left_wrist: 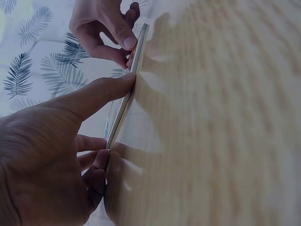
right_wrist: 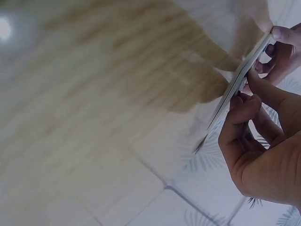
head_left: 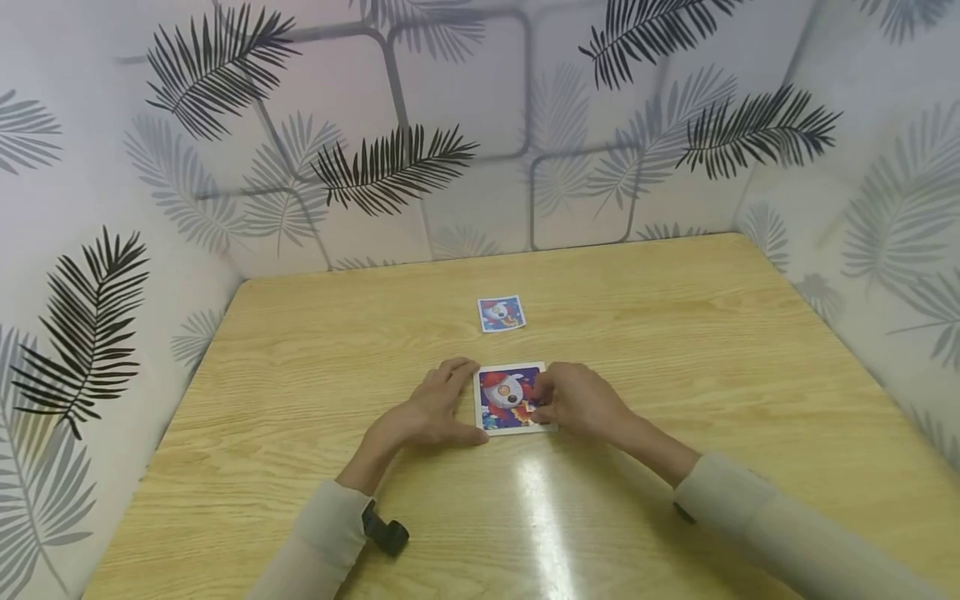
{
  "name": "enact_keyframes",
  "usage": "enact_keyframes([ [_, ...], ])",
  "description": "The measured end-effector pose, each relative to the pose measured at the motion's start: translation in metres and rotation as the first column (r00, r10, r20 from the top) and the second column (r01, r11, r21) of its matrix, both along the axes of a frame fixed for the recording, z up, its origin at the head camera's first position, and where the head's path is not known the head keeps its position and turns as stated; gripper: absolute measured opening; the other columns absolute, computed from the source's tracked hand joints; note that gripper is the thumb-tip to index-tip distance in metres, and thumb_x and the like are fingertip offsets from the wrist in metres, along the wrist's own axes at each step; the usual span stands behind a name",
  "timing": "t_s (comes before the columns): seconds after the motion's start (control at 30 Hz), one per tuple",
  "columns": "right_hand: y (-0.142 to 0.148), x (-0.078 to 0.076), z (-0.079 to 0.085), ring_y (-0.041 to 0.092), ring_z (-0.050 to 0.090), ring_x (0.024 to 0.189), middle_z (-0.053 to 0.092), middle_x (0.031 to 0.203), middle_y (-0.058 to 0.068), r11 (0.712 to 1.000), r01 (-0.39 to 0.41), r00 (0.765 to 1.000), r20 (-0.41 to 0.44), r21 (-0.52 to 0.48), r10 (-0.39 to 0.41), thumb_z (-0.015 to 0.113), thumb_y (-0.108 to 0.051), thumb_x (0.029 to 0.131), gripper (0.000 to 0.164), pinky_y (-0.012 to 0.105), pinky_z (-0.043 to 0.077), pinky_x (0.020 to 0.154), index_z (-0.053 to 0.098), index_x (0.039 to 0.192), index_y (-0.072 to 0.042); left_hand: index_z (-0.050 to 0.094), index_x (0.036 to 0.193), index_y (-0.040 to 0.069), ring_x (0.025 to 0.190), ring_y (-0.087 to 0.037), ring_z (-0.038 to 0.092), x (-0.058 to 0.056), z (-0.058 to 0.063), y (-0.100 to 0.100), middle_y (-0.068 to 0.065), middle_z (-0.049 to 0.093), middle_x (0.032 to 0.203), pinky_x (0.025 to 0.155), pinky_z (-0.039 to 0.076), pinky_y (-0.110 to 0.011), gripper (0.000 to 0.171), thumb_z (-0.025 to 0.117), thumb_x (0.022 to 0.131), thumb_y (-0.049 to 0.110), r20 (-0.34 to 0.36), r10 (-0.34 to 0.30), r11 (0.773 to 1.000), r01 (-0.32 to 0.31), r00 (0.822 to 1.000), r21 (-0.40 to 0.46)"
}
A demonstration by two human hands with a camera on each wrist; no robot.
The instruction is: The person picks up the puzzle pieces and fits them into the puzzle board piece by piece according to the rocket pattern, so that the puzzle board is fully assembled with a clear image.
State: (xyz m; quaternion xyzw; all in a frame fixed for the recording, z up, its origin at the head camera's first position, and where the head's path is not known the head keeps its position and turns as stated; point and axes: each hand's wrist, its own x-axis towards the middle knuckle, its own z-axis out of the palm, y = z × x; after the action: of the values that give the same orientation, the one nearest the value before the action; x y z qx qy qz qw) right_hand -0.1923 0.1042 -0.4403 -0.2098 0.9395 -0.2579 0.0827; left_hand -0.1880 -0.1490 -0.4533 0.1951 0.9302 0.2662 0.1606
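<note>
A square picture board (head_left: 495, 408) with a white border lies on the table, printed with a pale round figure, red shapes and a purple background. Along its left side my left hand (head_left: 433, 408) holds it, thumb at the near corner and fingers at the far one. My right hand (head_left: 588, 400) bends its thumb and fingers over the right side, fingertips on the printed face. From the left wrist the board (left_wrist: 123, 106) appears edge-on as a thin slab. In the right wrist view, the thumb and curled fingers meet the board (right_wrist: 230, 92); whatever lies between their tips is hidden.
Beyond the board lies a smaller card (head_left: 501, 313) with a similar picture. The wooden table (head_left: 337, 333) meets leaf-patterned walls (head_left: 465, 100) at the back and sides. A dark strap with a small device (head_left: 386, 533) sits at the left cuff.
</note>
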Motion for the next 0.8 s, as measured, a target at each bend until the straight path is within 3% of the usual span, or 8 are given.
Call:
enact_keyframes([
  [0.23,-0.002,0.006,-0.001,0.009,0.051,0.069,0.062,0.081,-0.005,0.995,-0.044,0.993,-0.101,0.089,0.053,0.083,-0.021,0.08,0.015,0.024,0.045,0.063,0.081,0.089,-0.009,0.025,0.158,0.018,0.144,-0.031,0.029,-0.003,-0.002,0.001,-0.005,0.021,0.163,0.118,0.032,-0.051,0.104,0.084,0.077,0.045,0.006,-0.003,1.0,0.003,1.0,0.0],
  [0.47,-0.001,0.013,-0.004,0.007,0.048,0.06,0.057,0.076,-0.004,0.972,-0.106,0.951,-0.263,0.211,0.161,0.08,-0.025,0.083,0.014,0.022,0.045,0.053,0.078,0.077,-0.013,0.025,0.159,0.018,0.145,-0.031,0.029,-0.004,-0.004,0.003,-0.005,0.021,0.163,0.118,0.032,-0.05,0.104,0.084,0.077,0.046,-0.003,-0.014,1.0,0.014,1.0,-0.011],
  [0.6,0.002,0.015,-0.004,0.007,0.047,0.062,0.055,0.079,-0.004,0.965,-0.137,0.941,-0.276,0.223,0.198,0.078,-0.023,0.086,0.013,0.021,0.044,0.054,0.077,0.081,-0.011,0.025,0.158,0.018,0.145,-0.031,0.029,-0.004,-0.002,0.002,-0.006,0.022,0.163,0.118,0.032,-0.051,0.104,0.084,0.077,0.045,-0.003,-0.015,1.0,0.015,1.0,-0.013],
  [0.8,0.014,0.012,-0.004,0.007,0.053,0.075,0.063,0.098,-0.001,0.959,-0.236,0.949,-0.177,0.156,0.262,0.071,-0.021,0.092,0.023,0.022,0.048,0.066,0.077,0.111,-0.009,0.026,0.159,0.016,0.146,-0.031,0.028,-0.001,-0.003,-0.003,-0.006,0.022,0.163,0.118,0.032,-0.051,0.103,0.083,0.078,0.045,-0.016,-0.012,1.0,0.012,1.0,-0.001],
])
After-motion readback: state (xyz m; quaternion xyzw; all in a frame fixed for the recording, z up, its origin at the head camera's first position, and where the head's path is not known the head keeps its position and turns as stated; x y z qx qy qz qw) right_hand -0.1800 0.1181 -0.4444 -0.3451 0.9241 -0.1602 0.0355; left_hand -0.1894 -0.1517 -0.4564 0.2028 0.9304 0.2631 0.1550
